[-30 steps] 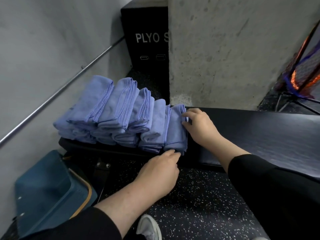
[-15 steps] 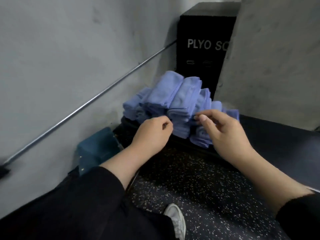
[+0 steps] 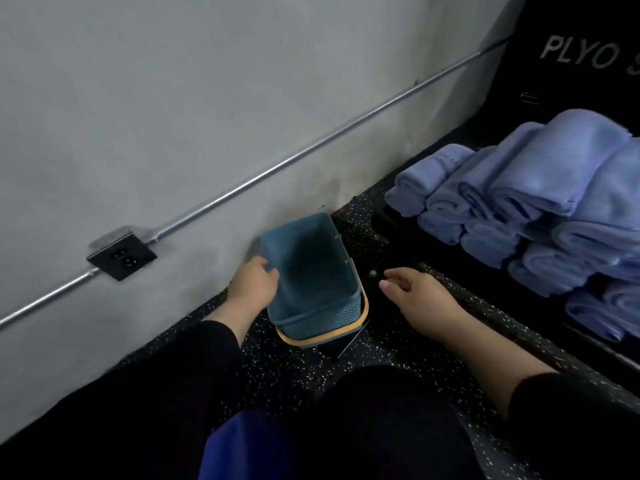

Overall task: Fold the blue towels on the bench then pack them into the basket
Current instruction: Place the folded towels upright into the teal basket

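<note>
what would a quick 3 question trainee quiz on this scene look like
1. True or false: the basket already holds a towel.
2. Which hand touches the basket's rim? A) left hand B) right hand C) both
3. Fill in: the folded towels lie stacked on the ___.

Key:
1. False. Its inside shows bare.
2. A. The right hand hangs open beside the basket, holding nothing.
3. bench
</note>
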A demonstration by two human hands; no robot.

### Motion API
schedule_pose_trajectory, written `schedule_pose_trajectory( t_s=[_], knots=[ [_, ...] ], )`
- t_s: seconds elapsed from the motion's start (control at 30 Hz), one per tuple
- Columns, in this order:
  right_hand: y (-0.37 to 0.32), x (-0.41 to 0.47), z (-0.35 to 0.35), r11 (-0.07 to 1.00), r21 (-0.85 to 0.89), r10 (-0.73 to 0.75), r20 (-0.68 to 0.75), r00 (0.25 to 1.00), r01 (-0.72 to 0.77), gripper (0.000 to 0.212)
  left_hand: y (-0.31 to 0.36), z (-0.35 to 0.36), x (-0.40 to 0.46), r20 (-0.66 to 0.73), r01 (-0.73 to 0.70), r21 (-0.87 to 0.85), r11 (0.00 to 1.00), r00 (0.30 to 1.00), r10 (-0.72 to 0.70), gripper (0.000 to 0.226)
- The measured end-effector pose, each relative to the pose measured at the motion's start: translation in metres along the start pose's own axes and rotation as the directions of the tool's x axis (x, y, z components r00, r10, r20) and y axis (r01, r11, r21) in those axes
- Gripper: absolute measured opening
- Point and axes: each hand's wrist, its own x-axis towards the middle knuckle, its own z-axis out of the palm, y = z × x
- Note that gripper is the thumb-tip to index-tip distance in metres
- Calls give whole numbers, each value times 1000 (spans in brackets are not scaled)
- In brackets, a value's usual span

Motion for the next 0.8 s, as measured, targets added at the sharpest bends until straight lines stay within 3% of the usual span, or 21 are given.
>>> schedule_pose_trajectory(
  t_s=[0.2, 0.4, 0.53, 0.63, 0.8],
  knots=[
    [5, 64, 42, 985, -4, 171, 180, 969, -173, 63, -30, 45, 45, 137, 234, -74, 969, 965, -222, 41],
    [25, 103, 74, 976, -28, 217, 232, 948, -216, 34, -49, 82, 63, 203, 333, -127, 934, 931, -305, 35],
    [42, 119, 93, 951, 75, 279, 198, 939, -299, 31, -62, 87, 64, 163, 337, -153, 929, 936, -313, 28],
    [46, 127, 98, 933, 153, 315, 95, 944, -327, 20, -71, 87, 63, 153, 327, -199, 924, 942, -300, 23],
    [39, 128, 91, 925, 126, 364, -20, 931, -359, 25, -58, 71, 45, 58, 254, -183, 950, 967, -248, 20]
  ],
)
